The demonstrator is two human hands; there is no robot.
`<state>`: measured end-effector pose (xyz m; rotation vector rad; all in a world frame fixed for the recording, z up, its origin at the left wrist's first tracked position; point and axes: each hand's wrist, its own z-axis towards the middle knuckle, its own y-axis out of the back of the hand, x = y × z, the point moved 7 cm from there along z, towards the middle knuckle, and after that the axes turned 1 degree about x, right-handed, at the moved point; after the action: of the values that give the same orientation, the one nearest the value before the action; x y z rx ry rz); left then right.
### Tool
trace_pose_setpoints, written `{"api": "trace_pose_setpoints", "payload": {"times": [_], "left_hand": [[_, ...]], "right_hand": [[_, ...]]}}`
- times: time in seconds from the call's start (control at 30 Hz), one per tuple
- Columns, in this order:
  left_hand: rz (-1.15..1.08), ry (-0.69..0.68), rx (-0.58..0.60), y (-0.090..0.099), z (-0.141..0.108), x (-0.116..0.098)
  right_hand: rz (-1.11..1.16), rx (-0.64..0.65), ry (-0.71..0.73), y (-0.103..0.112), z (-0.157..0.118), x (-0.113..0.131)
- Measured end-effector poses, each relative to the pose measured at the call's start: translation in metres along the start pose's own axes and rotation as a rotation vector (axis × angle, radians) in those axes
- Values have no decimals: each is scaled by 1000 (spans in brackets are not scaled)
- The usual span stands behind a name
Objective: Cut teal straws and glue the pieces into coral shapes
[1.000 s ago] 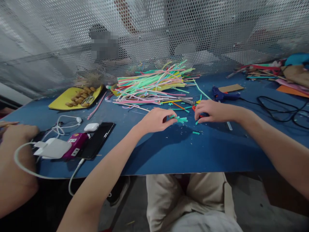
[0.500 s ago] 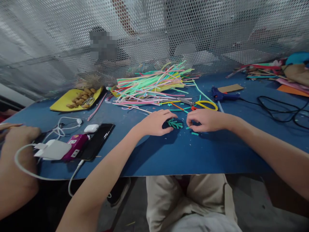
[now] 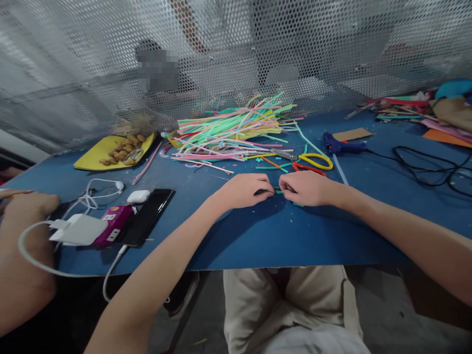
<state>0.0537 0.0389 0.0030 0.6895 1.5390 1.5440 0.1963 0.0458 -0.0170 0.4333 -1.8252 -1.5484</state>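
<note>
Both hands rest close together on the blue table, fingertips nearly meeting over small green pieces (image 3: 278, 191). My left hand (image 3: 249, 190) has its thumb and fingers closed together at the left end of the green bits; most of what it grips is hidden. Facing it, my right hand (image 3: 304, 188) is closed with curled fingers, and a green bit shows under its edge. Just behind the right hand lie scissors (image 3: 316, 161) with yellow and red handles. Beyond both hands is a pile of pastel fuzzy stems (image 3: 232, 129).
A yellow tray (image 3: 88, 156) of brown lumps sits at the left, near a black phone (image 3: 147, 216), a purple adapter (image 3: 114, 223) and white cables. Another person's arm (image 3: 27, 236) rests far left. A blue glue gun (image 3: 342, 144) with a black cord lies right.
My left hand has closed and moved slightly right, covering the green leaf-like piece. My right hand has shifted slightly left, so the gap between them is smaller and more red handle shows.
</note>
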Motion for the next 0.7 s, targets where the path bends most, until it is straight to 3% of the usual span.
{"api": "trace_pose_setpoints", "payload": {"times": [0.33,0.7], "left_hand": [[-125,70,-59,-6,6,8],[-93,59,-29,-6,8,5]], "right_hand": [[38,-73,-66,5,4,-4],[-72,-117,34,16,-2,-7]]}}
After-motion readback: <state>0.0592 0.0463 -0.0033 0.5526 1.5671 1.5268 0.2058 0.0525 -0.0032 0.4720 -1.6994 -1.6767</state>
